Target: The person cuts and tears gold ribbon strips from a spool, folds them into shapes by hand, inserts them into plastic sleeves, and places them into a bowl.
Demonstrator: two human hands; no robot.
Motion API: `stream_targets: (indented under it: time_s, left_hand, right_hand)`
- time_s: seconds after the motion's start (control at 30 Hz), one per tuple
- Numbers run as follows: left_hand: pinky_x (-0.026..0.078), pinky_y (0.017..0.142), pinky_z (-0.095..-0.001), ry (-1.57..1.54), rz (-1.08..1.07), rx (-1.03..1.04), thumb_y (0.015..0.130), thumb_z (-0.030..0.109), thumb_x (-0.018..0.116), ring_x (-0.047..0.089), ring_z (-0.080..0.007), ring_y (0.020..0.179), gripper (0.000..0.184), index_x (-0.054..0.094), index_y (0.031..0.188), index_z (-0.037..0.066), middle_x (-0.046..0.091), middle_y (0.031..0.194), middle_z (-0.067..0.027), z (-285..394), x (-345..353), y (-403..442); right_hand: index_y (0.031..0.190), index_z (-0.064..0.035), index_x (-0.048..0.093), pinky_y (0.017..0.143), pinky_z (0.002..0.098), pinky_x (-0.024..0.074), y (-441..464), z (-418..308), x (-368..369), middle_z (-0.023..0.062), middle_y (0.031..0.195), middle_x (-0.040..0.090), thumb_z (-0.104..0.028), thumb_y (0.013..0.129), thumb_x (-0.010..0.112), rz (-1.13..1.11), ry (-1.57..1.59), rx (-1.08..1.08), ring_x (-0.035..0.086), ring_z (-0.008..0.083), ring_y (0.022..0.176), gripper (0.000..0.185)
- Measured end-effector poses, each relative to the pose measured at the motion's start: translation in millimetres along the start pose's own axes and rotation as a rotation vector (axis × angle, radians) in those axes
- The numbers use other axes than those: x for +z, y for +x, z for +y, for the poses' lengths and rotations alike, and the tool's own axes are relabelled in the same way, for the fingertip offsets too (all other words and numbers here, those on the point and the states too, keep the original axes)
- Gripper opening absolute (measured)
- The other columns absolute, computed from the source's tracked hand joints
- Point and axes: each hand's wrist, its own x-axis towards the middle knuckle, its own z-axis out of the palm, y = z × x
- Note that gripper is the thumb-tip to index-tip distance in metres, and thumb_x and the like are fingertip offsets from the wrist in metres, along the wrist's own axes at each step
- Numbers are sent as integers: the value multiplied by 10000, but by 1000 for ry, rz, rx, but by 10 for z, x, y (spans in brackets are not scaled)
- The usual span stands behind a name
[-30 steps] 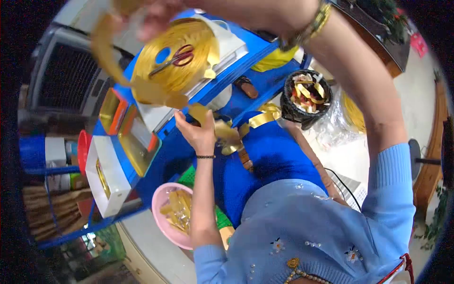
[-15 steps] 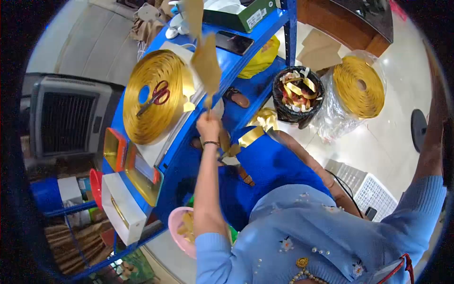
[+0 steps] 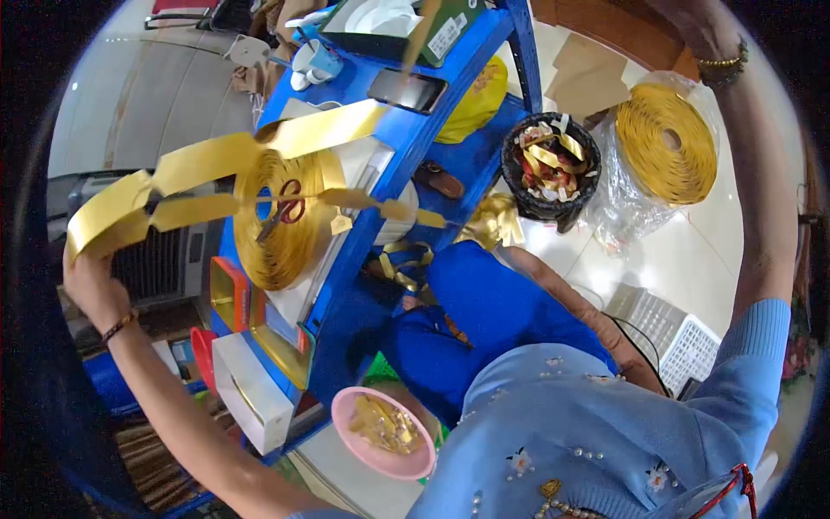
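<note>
My left hand (image 3: 93,290) is raised at the far left, its fingers closed on a gold ribbon strip (image 3: 203,164). The strip is creased into flat segments and loops out over the table, with a second run passing lower toward my knees. Only the wrist side of my right hand (image 3: 699,26) shows at the top right edge; its fingers are out of sight. Beneath the strip lies a big coil of gold ribbon (image 3: 259,246), with red-handled scissors (image 3: 285,208) resting on top.
A blue rack (image 3: 324,303) carries a phone (image 3: 406,91), a cup (image 3: 318,62) and a green box (image 3: 450,35). A pink basin (image 3: 424,458) of gold pieces stands below. On the floor are a black bin (image 3: 519,195) of scraps and another gold coil (image 3: 692,164) in plastic.
My left hand has swung from above my knees out to the far left, drawing the gold strip across the coil. My right arm has risen toward the top right.
</note>
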Motion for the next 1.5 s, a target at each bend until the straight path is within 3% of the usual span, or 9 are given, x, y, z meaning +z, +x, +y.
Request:
stream_targets:
  time_s: [0.5, 0.63, 0.73, 0.8, 1.0, 1.2, 1.33, 1.43, 1.5]
  left_hand:
    - [490, 722, -309, 484, 108, 23, 837, 69, 537, 599, -229, 829, 241, 580, 1056, -21, 615, 937, -107, -80, -1836, -417]
    - [433, 790, -262, -90, 186, -530, 925, 164, 445, 536, -134, 896, 352, 446, 1220, -28, 553, 1068, -63, 952, -1838, -1759]
    - [327, 381, -183, 243, -160, -642, 878, 319, 510, 456, -50, 458, 345, 542, 999, -3, 518, 594, 1, 1325, -2058, -3010]
    - [303, 352, -191, 169, -112, -919, 853, 265, 552, 400, -52, 384, 255, 573, 870, 12, 452, 481, 34, 1300, -2181, -3914]
    - [367, 482, -242, 274, -278, -1640, 817, 184, 574, 484, -97, 513, 173, 647, 814, 27, 568, 603, -42, 1140, -2275, -5734]
    - [380, 351, -239, 202, -498, -1823, 796, 143, 609, 534, -112, 476, 140, 646, 789, 8, 578, 591, -45, 733, -2060, -6219]
    - [480, 500, -248, 77, -740, -1747, 711, 173, 729, 598, -143, 603, 271, 626, 892, -1, 615, 716, -63, 292, -1864, -6372]
    - [498, 713, -310, 324, -1032, -1029, 668, 205, 771, 609, -204, 827, 486, 570, 1061, 1, 621, 905, -107, -36, -1682, -6352]
    - [422, 889, -359, 154, -1087, -942, 712, 279, 733, 537, -262, 1029, 601, 491, 1179, -11, 573, 1068, -173, -177, -1274, -5550]
  right_hand:
    - [1008, -20, 517, 619, 233, 477, -545, 339, -83, 70, 947, 567, -257, 846, 555, 146, 175, 91, 573, 117, 762, 289]
    - [1021, -44, 507, 627, 253, 465, -876, 466, -21, 64, 988, 549, -297, 846, 543, 112, 145, 188, 553, 115, 764, 310]
    - [943, -58, 520, 610, 258, 465, -1175, 541, 403, 67, 960, 566, -293, 837, 555, -122, 160, 318, 558, 114, 703, 260]
    - [885, -62, 527, 618, 244, 479, -1369, 707, 671, 92, 967, 582, -267, 821, 589, -368, 180, 440, 578, 120, 664, 224]
    - [822, -18, 560, 678, 255, 488, -1736, 1001, 1719, 92, 926, 596, -188, 817, 578, -600, 472, 703, 590, 122, 734, 171]
    - [747, -15, 532, 683, 249, 431, -1857, 946, 1911, 56, 891, 597, -115, 819, 583, -978, 208, 766, 524, 103, 791, 133]
    - [699, -16, 534, 697, 269, 427, -2063, 1003, 1792, 62, 847, 603, -103, 784, 583, -1011, 68, 879, 548, 143, 803, 131]
    - [727, -13, 554, 709, 259, 436, -2198, 1030, 1764, 57, 858, 612, -95, 782, 594, -990, 101, 1034, 552, 127, 835, 106]
    - [747, -11, 564, 726, 259, 441, -2275, 1085, 1786, 56, 870, 620, -87, 778, 601, -992, 98, 1105, 558, 126, 847, 90]
